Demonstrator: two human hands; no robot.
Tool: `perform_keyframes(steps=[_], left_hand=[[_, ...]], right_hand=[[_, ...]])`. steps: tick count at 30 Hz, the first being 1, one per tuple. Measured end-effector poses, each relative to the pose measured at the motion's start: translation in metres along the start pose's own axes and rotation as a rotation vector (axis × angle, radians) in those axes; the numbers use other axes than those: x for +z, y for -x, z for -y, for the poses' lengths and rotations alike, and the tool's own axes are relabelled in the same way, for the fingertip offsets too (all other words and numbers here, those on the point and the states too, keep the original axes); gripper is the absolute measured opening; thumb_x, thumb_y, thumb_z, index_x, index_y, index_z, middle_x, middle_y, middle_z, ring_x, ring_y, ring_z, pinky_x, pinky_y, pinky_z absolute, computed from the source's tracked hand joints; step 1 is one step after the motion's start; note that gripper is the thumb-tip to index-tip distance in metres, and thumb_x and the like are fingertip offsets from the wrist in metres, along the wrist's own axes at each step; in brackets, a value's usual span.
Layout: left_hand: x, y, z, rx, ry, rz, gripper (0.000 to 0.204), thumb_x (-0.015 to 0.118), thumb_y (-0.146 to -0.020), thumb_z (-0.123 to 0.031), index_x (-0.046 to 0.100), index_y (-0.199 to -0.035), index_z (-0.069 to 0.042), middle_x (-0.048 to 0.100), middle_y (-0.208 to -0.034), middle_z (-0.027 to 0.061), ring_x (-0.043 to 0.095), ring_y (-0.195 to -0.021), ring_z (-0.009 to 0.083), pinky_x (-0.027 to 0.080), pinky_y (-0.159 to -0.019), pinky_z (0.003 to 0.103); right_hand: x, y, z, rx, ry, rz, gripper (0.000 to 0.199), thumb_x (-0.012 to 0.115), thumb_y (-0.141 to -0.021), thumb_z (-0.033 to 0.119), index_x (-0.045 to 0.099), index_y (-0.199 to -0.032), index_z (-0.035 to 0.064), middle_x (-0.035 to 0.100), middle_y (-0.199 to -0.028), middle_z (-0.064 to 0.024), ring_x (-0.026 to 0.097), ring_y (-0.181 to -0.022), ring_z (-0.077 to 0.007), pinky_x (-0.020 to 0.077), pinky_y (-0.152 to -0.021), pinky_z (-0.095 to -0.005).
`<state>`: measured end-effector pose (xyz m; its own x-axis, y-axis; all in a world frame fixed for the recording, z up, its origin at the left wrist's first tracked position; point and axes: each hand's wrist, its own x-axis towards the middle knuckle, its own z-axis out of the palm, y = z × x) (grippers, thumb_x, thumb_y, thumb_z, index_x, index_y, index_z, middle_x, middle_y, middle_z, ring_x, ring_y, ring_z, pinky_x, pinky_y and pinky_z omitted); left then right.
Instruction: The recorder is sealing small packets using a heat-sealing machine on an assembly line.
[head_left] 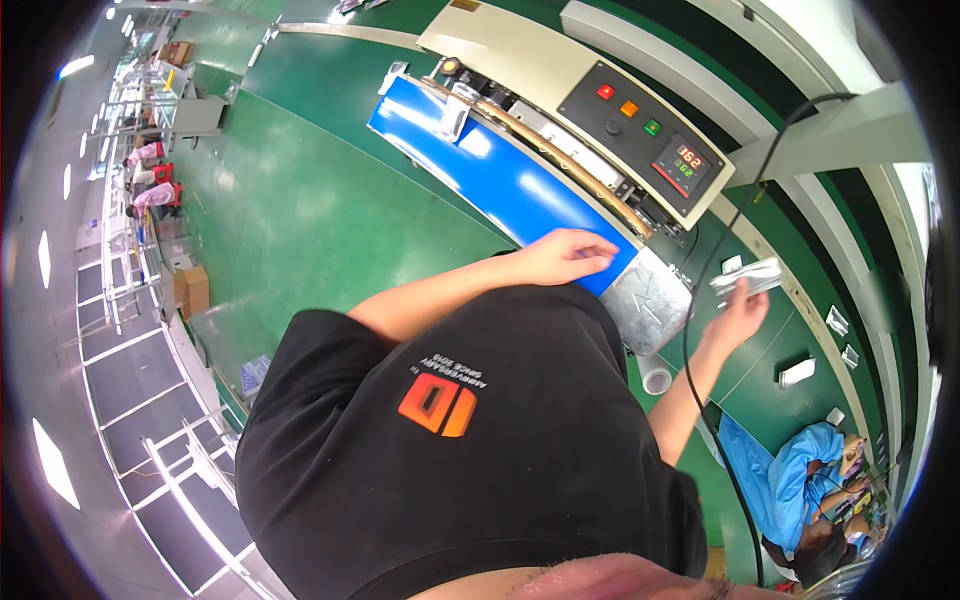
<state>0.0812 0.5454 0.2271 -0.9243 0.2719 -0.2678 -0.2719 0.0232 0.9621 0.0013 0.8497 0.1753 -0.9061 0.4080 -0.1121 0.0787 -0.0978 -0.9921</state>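
Observation:
My left hand (570,255) rests flat on the near end of a blue conveyor belt (480,165), fingers spread, holding nothing that I can see. My right hand (740,310) is raised beside the machine's metal end plate (650,300) and grips a small clear-and-white packet (750,277). The belt runs along a cream sealing machine (560,80) with a dark control panel (640,125) carrying red, orange and green buttons and a lit display. My black T-shirt with an orange logo fills the lower middle of the picture.
A black cable (700,290) hangs down past the machine's end. Several small white packets (815,365) lie on the green table at the right. A person in blue (800,480) sits low at the right. Racks and workers stand far left across the green floor (300,200).

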Motion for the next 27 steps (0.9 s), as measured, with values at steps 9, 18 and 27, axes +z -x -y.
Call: perform_keyframes(steps=[9,18,27], left_hand=[[0.013,-0.027,0.010,-0.065,0.161,0.033,0.020,0.063,-0.088,-0.016,0.066,-0.094,0.002,0.065,-0.080,0.0028,0.056,-0.074,0.0063,0.047,-0.066,0.023],[0.010,-0.035,0.040,-0.134,0.128,-0.039,0.016,0.060,-0.088,-0.013,0.066,-0.091,0.002,0.064,-0.080,0.0018,0.056,-0.072,0.0065,0.046,-0.062,0.022],[0.020,-0.046,0.033,-0.382,0.368,-0.045,0.018,0.060,-0.088,-0.014,0.064,-0.096,0.002,0.065,-0.090,0.0071,0.062,-0.081,0.0133,0.053,-0.069,0.029]], right_hand=[[0.078,0.153,0.014,0.442,-0.142,0.200,0.026,0.064,-0.083,0.003,0.051,-0.106,0.0043,0.057,-0.085,-0.0013,0.053,-0.071,-0.0082,0.0430,-0.062,-0.0213],[0.077,0.143,-0.001,0.581,-0.119,0.071,0.013,0.058,-0.090,0.014,0.061,-0.094,0.0017,0.059,-0.081,-0.0005,0.053,-0.071,-0.0082,0.0417,-0.063,-0.0216],[0.077,0.135,-0.004,0.582,-0.329,-0.005,0.014,0.063,-0.085,0.012,0.062,-0.087,-0.0011,0.060,-0.074,-0.0018,0.054,-0.063,-0.0091,0.0444,-0.059,-0.0239]])
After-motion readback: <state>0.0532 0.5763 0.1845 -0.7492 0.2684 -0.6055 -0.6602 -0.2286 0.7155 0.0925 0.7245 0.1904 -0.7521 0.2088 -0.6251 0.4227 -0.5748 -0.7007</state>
